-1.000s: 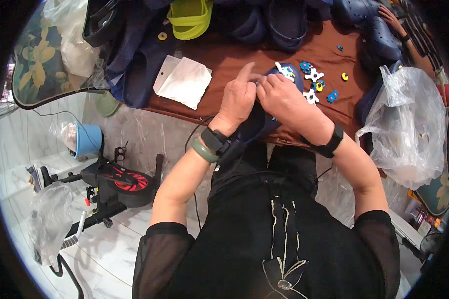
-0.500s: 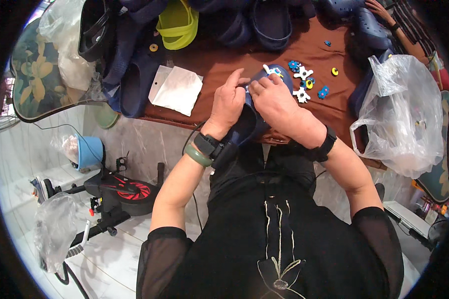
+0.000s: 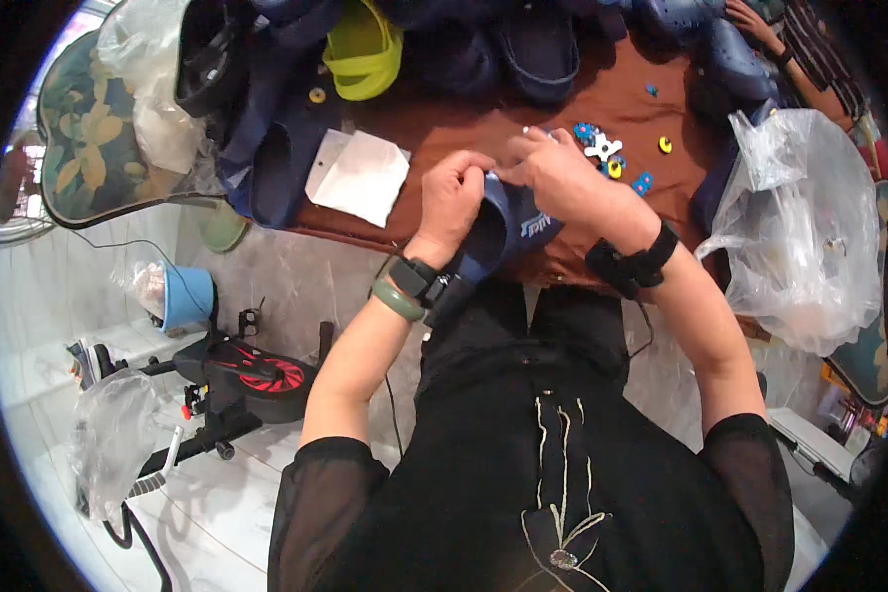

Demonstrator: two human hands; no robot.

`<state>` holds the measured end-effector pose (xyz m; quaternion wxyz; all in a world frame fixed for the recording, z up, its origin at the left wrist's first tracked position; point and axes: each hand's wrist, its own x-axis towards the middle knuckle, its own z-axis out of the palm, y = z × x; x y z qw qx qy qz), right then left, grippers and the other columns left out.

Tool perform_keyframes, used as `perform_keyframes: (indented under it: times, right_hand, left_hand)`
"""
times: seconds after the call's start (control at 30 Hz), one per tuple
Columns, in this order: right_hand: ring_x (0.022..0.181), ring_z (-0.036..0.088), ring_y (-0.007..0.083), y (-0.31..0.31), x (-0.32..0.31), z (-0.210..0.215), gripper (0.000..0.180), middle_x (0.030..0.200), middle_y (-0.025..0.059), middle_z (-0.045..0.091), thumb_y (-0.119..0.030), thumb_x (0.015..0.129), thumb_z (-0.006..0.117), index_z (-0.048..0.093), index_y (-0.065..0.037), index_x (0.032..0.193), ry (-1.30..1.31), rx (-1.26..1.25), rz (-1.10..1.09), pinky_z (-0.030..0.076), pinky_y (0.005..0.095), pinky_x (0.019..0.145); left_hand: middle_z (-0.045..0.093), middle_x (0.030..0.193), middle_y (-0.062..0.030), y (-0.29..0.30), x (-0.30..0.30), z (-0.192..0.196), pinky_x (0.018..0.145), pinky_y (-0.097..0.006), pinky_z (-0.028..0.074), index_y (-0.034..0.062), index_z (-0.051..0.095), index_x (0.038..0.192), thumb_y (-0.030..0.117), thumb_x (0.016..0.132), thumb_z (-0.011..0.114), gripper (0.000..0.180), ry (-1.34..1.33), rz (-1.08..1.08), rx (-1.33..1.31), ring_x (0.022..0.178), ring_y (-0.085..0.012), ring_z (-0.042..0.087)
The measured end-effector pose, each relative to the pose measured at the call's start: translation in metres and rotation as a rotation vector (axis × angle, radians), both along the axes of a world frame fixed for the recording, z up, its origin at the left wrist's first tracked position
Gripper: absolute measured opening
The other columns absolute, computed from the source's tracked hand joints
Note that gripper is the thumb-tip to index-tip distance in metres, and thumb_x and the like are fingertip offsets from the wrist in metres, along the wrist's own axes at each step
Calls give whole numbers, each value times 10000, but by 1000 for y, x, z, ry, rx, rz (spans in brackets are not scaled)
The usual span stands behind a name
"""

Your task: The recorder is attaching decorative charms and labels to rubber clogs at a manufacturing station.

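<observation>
A navy clog (image 3: 509,237) with white lettering on its side lies at the table's front edge. My left hand (image 3: 452,202) is closed on the clog's upper rim, thumb and fingers pressed together. Over the toe, my right hand (image 3: 569,185) has its fingers bent and pinched close to the left fingertips. A small white bit shows at its fingers, but what they hold is hidden. Just beyond that hand lie several shoe charms: a white splash-shaped one (image 3: 603,149), a yellow round one (image 3: 615,169) and a blue one (image 3: 642,185).
A white paper packet (image 3: 360,178) lies left of my hands on the brown cloth (image 3: 444,113). Several navy clogs (image 3: 540,49) and a lime-green one (image 3: 363,59) line the far side. A clear plastic bag (image 3: 799,237) hangs at the right. Another person's hand (image 3: 755,25) is at the far right.
The clog has turned, and its lettered side now shows. My right hand has shifted a little right over the toe, covering one white charm. The left fingers have curled in.
</observation>
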<state>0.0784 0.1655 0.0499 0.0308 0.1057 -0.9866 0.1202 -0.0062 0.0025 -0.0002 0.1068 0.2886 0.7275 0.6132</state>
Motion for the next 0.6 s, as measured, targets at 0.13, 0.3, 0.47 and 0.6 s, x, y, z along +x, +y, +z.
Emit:
perform_keyframes:
  times: [0.13, 0.3, 0.47, 0.6]
  right_hand:
    - [1074, 532, 275, -15, -2, -15, 225, 1033, 69, 572, -103, 711, 642, 709, -109, 925, 63, 99, -6, 433, 549, 870]
    - [1080, 515, 290, -23, 31, -25, 486, 1133, 77, 547, -46, 705, 629, 619, -106, 1187, 122, -6, -80, 414, 489, 872]
    - [1117, 509, 312, -35, 57, -23, 523, 1193, 117, 551, 21, 707, 606, 591, -77, 1221, 259, -164, -165, 392, 448, 953]
    - [1098, 521, 346, -20, 88, -45, 495, 1179, 145, 553, 74, 723, 591, 575, -38, 1206, 416, -442, -314, 415, 447, 933]
  left_hand:
    - [650, 888, -199, -3, 0, -2, 764, -414, 500, -11, 631, 909, 52, 866, 438, 207, 185, -22, -72, 862, -361, 637]
    - [641, 923, -201, -8, 9, -7, 811, -420, 490, -3, 622, 928, 78, 881, 447, 198, 169, -93, -117, 907, -375, 617]
    - [627, 1100, -171, -15, -3, 7, 925, -369, 467, -3, 620, 1092, 107, 885, 461, 283, 116, -328, -222, 1049, -311, 606]
    - [475, 1380, -218, -10, -17, 69, 1000, -376, 427, 36, 509, 1315, 111, 850, 507, 472, 124, -821, -421, 1189, -366, 538]
